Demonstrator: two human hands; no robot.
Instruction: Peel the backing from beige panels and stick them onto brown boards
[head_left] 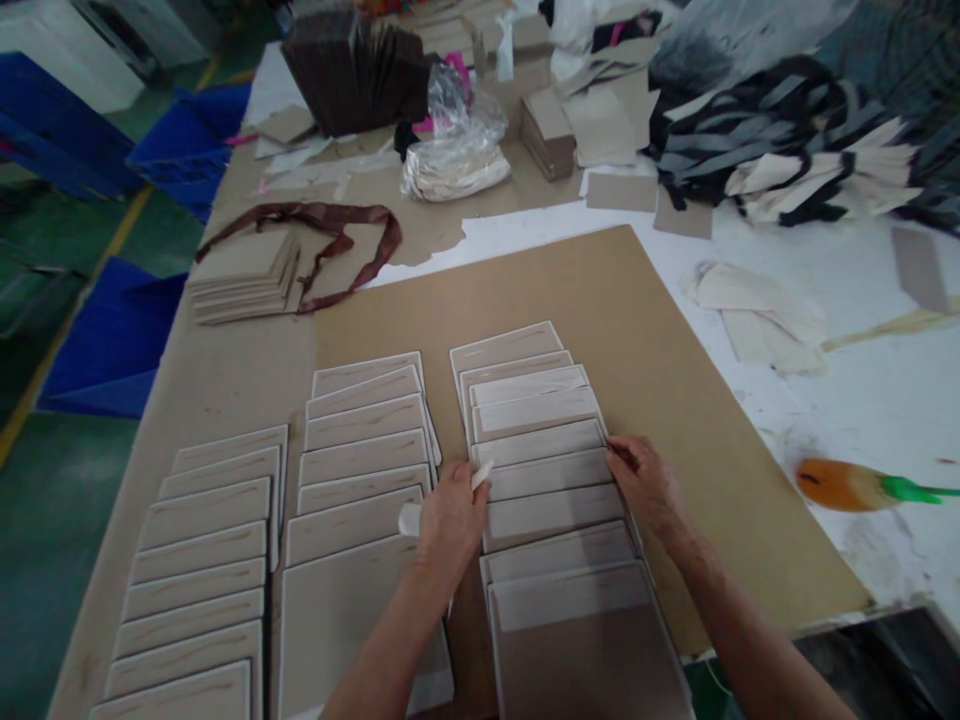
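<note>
Between two columns of overlapping beige panels, my left hand (452, 515) is closed around a thin white strip (409, 519), whose ends stick out on both sides of the fist. That hand is at the left edge of the right column. My right hand (649, 487) pinches the right edge of a beige panel (547, 472) about midway up the same column. Lighter bands cross several panels there. Beside it, the middle column (360, 590) is partly covered by my left forearm. Thin brownish lines mark many of its panels, and those of the left column (199, 570).
A brown board (600, 300) lies beneath the right column. An orange bottle with a green nozzle (844, 485) lies at the right. At the back are a beige stack (244, 275), a brown strap (360, 215), dark panels (322, 75) and black straps (780, 120). Blue bins (112, 335) stand left.
</note>
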